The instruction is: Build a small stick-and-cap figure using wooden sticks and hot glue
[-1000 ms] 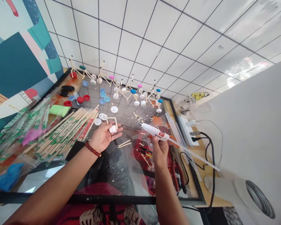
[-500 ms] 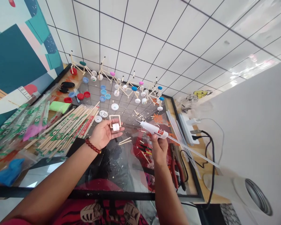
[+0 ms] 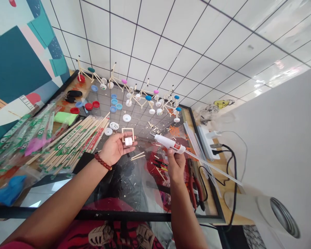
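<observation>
My left hand [image 3: 115, 148] is palm up over the glass table [image 3: 134, 186], fingers curled around a small square frame of wooden sticks with a white bottle cap [image 3: 128, 137]. My right hand [image 3: 175, 165] grips a white hot glue gun [image 3: 170, 144], its nozzle pointing left toward the frame, a short gap apart. A long glue stick juts from the gun's back to the right. Loose cut sticks [image 3: 137, 156] lie on the glass between my hands.
Several stick-and-cap bicycle models [image 3: 145, 98] stand along the tiled wall. Packs of chopsticks [image 3: 67, 143] cover the left side. Loose bottle caps [image 3: 93, 104] lie behind. A power strip [image 3: 208, 142] with black cords and red-handled pliers [image 3: 195, 193] sit at the right.
My left hand turned the stick frame so the square faces up with the cap at its lower side. The glue gun shifted slightly left and up.
</observation>
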### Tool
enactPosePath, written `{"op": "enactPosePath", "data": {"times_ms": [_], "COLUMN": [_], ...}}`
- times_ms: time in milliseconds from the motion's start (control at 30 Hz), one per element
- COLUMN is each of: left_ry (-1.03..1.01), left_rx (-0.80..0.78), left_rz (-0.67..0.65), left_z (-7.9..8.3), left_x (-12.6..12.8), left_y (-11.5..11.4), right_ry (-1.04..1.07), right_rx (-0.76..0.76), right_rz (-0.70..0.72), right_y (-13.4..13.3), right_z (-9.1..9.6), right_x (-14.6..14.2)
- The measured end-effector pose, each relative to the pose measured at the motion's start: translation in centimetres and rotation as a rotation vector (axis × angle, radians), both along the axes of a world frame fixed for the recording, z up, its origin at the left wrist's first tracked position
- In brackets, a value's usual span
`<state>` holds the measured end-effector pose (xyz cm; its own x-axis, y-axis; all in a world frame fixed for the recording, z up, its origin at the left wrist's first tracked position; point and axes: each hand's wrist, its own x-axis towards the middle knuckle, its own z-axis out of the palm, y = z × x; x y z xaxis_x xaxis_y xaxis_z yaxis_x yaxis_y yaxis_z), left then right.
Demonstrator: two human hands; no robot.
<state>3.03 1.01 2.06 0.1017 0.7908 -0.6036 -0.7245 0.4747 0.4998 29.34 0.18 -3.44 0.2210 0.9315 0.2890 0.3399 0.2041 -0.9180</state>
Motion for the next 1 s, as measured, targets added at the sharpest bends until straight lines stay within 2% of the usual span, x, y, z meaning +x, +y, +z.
{"op": "enactPosePath", "data": {"times_ms": [233,367,533,833,1000], "left_ry": [0.042,0.190,0.360,0.412,0.394], "left_rx": [0.066,0.140,0.242,0.253,0.182], "left_rz": [-0.119,-0.161,-0.130,-0.179,-0.113], "left_z": [-0.7,-1.2,-1.8,-1.2,-0.9], "left_x": [0.3,0.7,1.0,0.7,0.4], "left_y": [0.0,-0.3,-0.6,-0.4,-0.2], "right_ry": [0.007,0.013,0.000,0.027,0.027], "right_rx": [0.004,-0.007,0.003,-0.016,-0.027], "right_rz": [0.036,0.092,0.116,0.105,0.129], "right_y": [-0.1,-0.4,-0.6,-0.6,-0.6], "right_z": [-0.1,0.1,0.4,0.9,1.0], "right_x": [-0.3,-0.6,-0.9,-1.1,-1.1]}}
